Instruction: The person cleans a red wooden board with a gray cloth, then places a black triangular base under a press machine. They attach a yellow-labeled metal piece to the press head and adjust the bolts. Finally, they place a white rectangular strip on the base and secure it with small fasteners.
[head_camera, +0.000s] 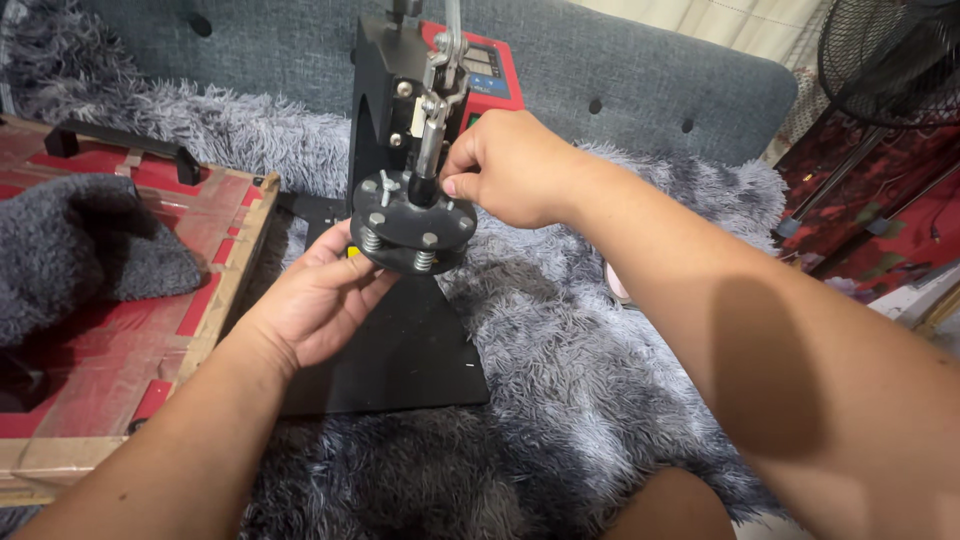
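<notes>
The left hand cups the round black press head from below; the right hand pinches its middle knob. Best to hold the head steady and turn slowly

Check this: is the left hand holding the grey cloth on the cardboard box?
No, the left hand cups the round black disc of the press; the grey cloth lies untouched.
</notes>
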